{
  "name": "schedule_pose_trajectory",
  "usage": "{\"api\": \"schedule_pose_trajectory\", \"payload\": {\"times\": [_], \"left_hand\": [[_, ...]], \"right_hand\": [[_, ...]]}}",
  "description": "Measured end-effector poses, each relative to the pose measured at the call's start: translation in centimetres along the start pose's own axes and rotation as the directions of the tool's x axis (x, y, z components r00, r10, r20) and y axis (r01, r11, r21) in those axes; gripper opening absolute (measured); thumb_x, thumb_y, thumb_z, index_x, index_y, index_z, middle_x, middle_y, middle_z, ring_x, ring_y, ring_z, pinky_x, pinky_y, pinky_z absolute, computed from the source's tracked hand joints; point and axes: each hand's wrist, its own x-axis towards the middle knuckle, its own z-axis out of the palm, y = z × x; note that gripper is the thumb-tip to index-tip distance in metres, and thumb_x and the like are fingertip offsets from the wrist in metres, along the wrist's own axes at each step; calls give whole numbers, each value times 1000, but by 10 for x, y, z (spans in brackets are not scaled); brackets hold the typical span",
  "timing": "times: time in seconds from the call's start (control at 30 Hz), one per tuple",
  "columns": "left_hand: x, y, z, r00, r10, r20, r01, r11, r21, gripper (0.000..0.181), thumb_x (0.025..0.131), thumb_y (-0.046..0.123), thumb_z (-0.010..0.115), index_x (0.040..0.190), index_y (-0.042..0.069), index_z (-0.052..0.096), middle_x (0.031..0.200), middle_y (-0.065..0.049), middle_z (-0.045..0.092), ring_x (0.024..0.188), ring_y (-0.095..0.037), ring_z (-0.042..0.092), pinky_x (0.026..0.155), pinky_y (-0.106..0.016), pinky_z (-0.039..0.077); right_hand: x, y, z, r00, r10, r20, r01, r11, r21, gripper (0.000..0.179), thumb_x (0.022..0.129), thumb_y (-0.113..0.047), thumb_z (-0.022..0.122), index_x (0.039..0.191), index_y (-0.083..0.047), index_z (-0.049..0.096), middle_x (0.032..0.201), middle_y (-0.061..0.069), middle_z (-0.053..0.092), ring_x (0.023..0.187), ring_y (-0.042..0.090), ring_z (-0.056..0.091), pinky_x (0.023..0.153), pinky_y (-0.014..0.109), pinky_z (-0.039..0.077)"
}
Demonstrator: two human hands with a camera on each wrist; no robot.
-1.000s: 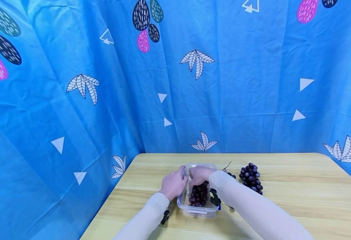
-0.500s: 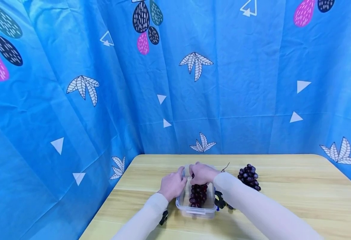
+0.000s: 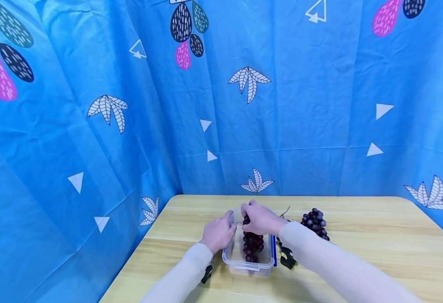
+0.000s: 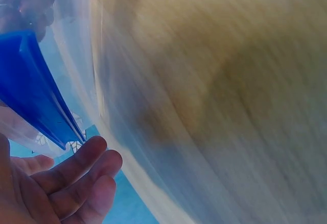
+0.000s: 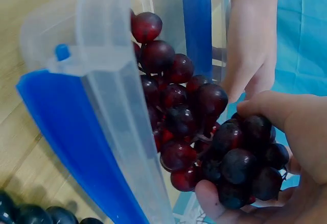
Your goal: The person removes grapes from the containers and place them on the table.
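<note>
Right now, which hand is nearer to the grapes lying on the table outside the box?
Right. The right hand holds other grapes over the box, beside the table's grapes; the left hand rests on the box's far side.

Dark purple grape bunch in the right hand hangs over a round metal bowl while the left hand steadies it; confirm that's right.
Not a metal bowl: the right hand holds the dark purple grape bunch over a clear rectangular plastic container, steadied by the left hand, as the head view shows.

R hand (image 3: 261, 219) | lifted grape bunch (image 3: 252, 242) partway out of box (image 3: 232, 261)
</note>
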Motion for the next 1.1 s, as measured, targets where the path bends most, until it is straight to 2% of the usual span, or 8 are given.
{"api": "schedule_pose_trajectory", "payload": {"times": [0.13, 0.37, 0.57, 0.73, 0.97, 1.1], "left_hand": [[1, 0, 0, 1000, 13, -6, -13, 1000, 4, 52, 100, 38, 49, 148, 17, 46, 88, -12, 71, 56, -17, 53, 51, -35, 45], [1, 1, 0, 1000, 6, 5, -6, 1000, -12, 54, 100, 40, 49, 149, 17, 45, 83, -9, 69, 52, -15, 52, 48, -32, 42], [1, 1, 1, 1000, -1, 8, 1, 1000, -9, 53, 101, 38, 51, 149, 16, 45, 87, -10, 70, 52, -15, 51, 47, -31, 42], [3, 0, 2, 1000, 3, 3, -3, 1000, -3, 55, 100, 40, 51, 149, 17, 44, 97, -13, 72, 56, -16, 53, 49, -32, 44], [2, -1, 3, 1000, -5, 6, 5, 1000, -15, 54, 100, 38, 52, 150, 17, 44, 94, -12, 72, 55, -15, 53, 50, -32, 44], [2, -1, 3, 1000, -5, 3, 5, 1000, -19, 54, 101, 39, 51, 150, 17, 44, 99, -14, 72, 56, -15, 54, 50, -31, 44]], "right_hand": [[-4, 3, -3, 998, -28, -57, 27, 999, -16, 27, 83, -21, 79, 94, -17, 55, 96, 3, 50, 72, 17, 51, 61, 29, 45], [-13, 2, -11, 989, -66, -132, 64, 998, -15, 27, 83, -20, 79, 96, -15, 56, 97, 2, 50, 71, 16, 52, 60, 29, 47], [-18, 6, -18, 984, -85, -159, 82, 996, -20, 26, 85, -21, 77, 98, -17, 55, 102, 1, 49, 71, 13, 51, 60, 26, 47], [-23, 7, -25, 981, -73, -181, 71, 997, -14, 25, 86, -22, 77, 98, -19, 55, 106, -1, 50, 74, 13, 52, 62, 26, 47], [-27, 6, -34, 976, -99, -196, 98, 995, -14, 26, 85, -24, 77, 99, -19, 56, 105, -2, 50, 76, 14, 52, 62, 26, 47], [-31, 7, -41, 970, -105, -220, 102, 995, -21, 26, 85, -25, 77, 100, -19, 56, 104, -2, 51, 77, 14, 52, 63, 26, 47]]}}
